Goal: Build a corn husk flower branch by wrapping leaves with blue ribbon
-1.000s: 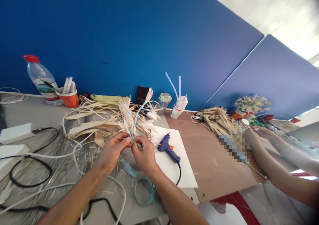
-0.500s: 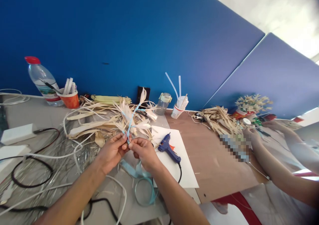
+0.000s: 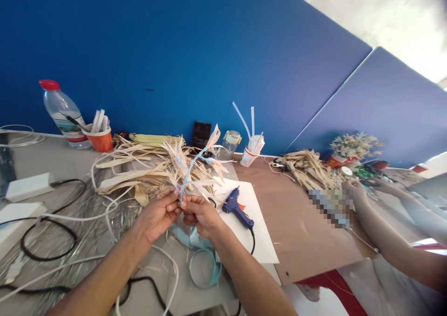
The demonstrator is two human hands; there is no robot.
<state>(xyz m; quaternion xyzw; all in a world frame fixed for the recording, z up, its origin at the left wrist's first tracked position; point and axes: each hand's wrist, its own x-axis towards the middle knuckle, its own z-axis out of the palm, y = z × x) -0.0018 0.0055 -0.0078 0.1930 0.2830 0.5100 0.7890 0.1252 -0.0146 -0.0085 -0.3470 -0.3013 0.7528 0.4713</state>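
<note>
My left hand (image 3: 159,212) and my right hand (image 3: 198,212) meet at the base of a small branch (image 3: 193,163) made of dried husk leaves on a stem wrapped in light blue ribbon. Both hands pinch the stem's lower end, fingertips touching. The branch rises upright and forks, with pale husk tips spreading out. A light blue ribbon (image 3: 204,262) trails from under my right hand and loops on the table.
A blue glue gun (image 3: 235,209) lies on a white sheet (image 3: 260,237) right of my hands. Dried husks (image 3: 134,167) pile behind. A bottle (image 3: 63,113), orange cup (image 3: 100,139), cables (image 3: 45,232) sit left. Another person's arms (image 3: 380,232) work at right near husks (image 3: 309,167).
The branch tilted left, then back right to upright between my fingers. My right hand moved up to the stem base beside the left, and the ribbon came to trail loose below.
</note>
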